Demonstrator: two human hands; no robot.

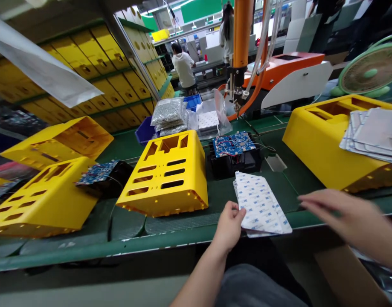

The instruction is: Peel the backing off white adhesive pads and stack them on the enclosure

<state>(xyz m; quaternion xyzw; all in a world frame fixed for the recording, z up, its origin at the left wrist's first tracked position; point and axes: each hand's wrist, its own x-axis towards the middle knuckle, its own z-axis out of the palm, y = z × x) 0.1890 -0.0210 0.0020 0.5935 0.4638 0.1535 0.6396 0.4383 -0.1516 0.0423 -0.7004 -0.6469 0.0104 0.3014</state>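
My left hand (229, 226) pinches the left edge of a small stack of white sheets with blue print (261, 204), thumb on top. The stack tilts over the green front edge of the line. To its right, my right hand (339, 211) is in the air, blurred, with fingers stretched out and a gap at the thumb. Nothing shows in it. Behind the sheets sits a blue circuit board (236, 144) on a black base. A yellow slotted housing (166, 175) stands left of the sheets.
More white sheets (375, 132) lie on a yellow housing (323, 140) at right. Further yellow housings (45, 196) stand at left. An orange machine arm (243, 38) hangs over the line. Bagged parts (170, 113) and a green fan (371, 70) are behind. People work farther back.
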